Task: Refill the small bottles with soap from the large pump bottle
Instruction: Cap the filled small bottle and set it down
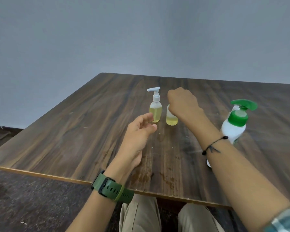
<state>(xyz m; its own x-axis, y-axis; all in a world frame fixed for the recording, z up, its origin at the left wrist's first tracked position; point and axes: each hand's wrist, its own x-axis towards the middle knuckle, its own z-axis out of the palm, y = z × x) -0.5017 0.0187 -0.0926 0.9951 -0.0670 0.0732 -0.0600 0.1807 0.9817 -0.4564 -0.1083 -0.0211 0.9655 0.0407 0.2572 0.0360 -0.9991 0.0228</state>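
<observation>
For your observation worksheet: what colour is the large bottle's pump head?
Green, clearest in the head view: the large white plastic bottle's pump head and collar are bright green.

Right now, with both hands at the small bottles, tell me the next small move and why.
Probably steady the second small bottle with the left hand, which is open beside the capped small bottle. The right hand is over the second bottle's top, hiding whether its cap is on. It looks less full than its neighbour, so it likely needs soap from the large pump bottle.
</observation>
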